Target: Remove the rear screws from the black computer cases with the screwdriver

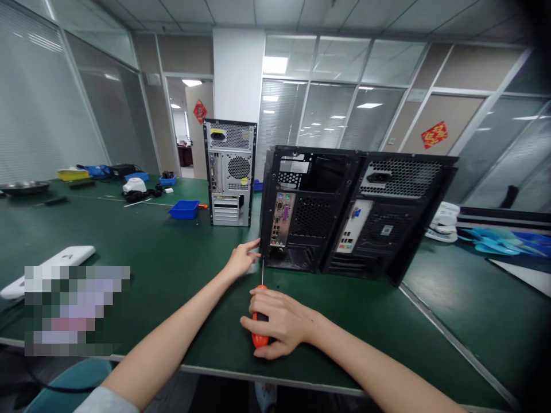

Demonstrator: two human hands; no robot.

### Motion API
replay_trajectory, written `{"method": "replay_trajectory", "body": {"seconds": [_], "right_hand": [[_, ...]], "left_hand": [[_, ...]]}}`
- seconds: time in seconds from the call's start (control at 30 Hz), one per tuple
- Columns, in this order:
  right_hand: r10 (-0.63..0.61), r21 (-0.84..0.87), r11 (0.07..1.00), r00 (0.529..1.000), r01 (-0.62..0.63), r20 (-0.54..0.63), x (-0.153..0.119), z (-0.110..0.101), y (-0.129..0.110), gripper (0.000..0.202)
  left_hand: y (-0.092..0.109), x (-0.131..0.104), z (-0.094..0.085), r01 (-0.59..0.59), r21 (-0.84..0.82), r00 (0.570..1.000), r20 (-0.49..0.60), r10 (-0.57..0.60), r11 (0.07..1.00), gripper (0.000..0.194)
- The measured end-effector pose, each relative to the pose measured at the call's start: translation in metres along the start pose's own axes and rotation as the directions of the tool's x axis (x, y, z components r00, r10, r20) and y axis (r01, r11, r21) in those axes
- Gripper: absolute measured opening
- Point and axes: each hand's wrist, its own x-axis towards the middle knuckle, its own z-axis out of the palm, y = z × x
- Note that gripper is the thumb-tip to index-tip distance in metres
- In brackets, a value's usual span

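A screwdriver [260,338] with an orange and black handle is gripped in my right hand [282,322], fingers wrapped around the handle. Its thin shaft points away from me, toward the lower left corner of a black computer case [301,215]. The exact spot where the tip meets the case is hard to make out. My left hand [241,261] is beside that corner, index finger stretched out to the case's edge and the other fingers loosely bent. The case stands upright with its rear ports facing me and an open bay at the top.
Against its right side stands a second black computer case [387,221]. Farther back is a silver computer case [232,172], with a blue tray [184,210] to its left. A white device [51,267] lies at left on the green table [172,298]. Blue fan-shaped parts [495,241] are at right.
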Motion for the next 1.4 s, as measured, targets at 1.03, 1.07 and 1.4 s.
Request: {"method": "replay_trajectory", "body": {"seconds": [1.03,1.07,1.4], "right_hand": [[0.008,-0.046,0.999,1.000,-0.007,0.017,0.0019,-0.0050,0.0005,0.050],[0.005,-0.052,0.999,1.000,-0.004,0.021,0.0016,-0.0041,0.0004,0.051],[0.031,-0.080,0.996,1.000,-0.031,-0.002,0.0009,-0.0037,-0.0013,0.051]], "left_hand": [[0.0004,-0.0005,-0.0003,-0.011,-0.008,1.000,0.008,0.011,1.000,0.062],[0.0007,-0.0006,-0.0003,-0.009,-0.007,1.000,0.008,0.009,1.000,0.062],[0.0000,-0.0004,-0.0003,-0.015,-0.004,1.000,0.007,0.015,1.000,0.060]]}}
